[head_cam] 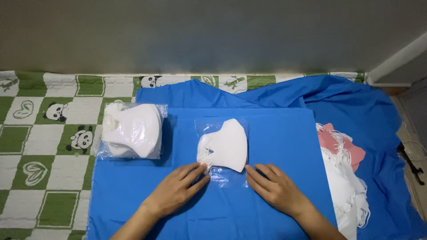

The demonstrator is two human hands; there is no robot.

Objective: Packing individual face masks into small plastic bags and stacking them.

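Looking down from the head cam: two bare hands lie flat on a blue board (275, 133) over a blue cloth (356, 102). Left hand (178, 189) is spread open, fingertips on the lower left edge of a clear bag (221, 175) w/ a white mask (227, 144) inside. Right hand (275, 186) is also spread open, fingertips at the bag's lower right corner; neither grip holds anything. Bag sits mid-board, just above both hands. Left of it, a bagged stack of white masks (132, 130). At right, a loose pile of pink and white masks (344, 178). A green-and-white panda-print sheet (40, 146) lies beneath it all.
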